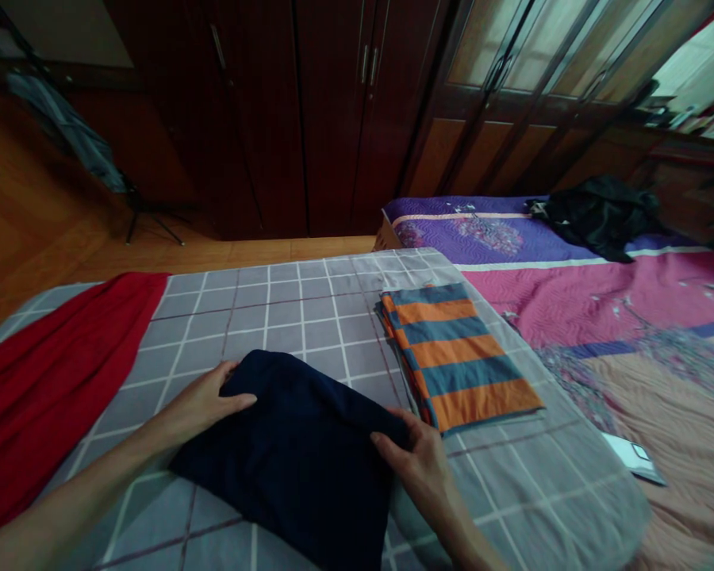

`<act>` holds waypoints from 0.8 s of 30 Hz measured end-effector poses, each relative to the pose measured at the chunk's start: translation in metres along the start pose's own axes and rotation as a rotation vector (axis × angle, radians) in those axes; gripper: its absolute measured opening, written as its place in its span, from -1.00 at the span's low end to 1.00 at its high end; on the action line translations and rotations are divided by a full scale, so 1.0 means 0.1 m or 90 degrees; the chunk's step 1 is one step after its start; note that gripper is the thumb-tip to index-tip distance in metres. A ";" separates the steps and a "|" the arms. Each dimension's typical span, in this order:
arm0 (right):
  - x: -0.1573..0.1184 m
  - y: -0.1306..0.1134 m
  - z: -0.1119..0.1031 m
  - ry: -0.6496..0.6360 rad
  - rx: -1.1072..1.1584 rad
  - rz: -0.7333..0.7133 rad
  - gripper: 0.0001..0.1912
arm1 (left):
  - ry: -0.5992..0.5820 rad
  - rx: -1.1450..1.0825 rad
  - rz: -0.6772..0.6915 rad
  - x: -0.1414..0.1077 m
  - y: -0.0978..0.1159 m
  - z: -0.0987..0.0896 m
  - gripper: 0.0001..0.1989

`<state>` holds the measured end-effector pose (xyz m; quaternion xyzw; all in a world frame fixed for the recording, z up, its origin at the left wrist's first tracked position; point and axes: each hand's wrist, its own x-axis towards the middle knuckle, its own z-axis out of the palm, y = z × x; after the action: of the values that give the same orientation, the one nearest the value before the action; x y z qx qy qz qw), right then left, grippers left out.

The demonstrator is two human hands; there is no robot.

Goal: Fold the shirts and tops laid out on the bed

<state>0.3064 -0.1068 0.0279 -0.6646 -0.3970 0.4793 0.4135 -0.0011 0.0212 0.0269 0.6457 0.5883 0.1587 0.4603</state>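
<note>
A folded dark navy cloth point(309, 460), perhaps a garment, is held between my two hands over the checked grey sheet. My left hand point(217, 404) grips its upper left corner, thumb on top and fingers tucked behind. On the other side, my right hand point(413, 448) pinches the upper right corner between thumb and fingers. A neat folded stack with orange and teal stripes point(464, 353) lies just beyond my right hand. To the left, a red cloth point(77, 365) is spread in loose creases.
The grey checked surface point(309, 293) bears all the cloths. At right is a bed with a purple and pink cover point(571, 293), holding a black garment point(600, 210) and a pale phone-like object point(636, 456). Dark wooden wardrobes point(333, 119) line the back; a tripod stand point(148, 218) is at left.
</note>
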 end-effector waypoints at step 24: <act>-0.20 -0.60 -1.11 0.408 0.171 -0.192 -0.66 | -0.013 -0.016 0.401 0.82 2.09 0.47 -0.61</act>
<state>0.4014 -0.1233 0.1119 -0.6546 -0.2744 0.2285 0.6663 0.1831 0.1004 0.1385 0.7922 0.3525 0.2943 0.4019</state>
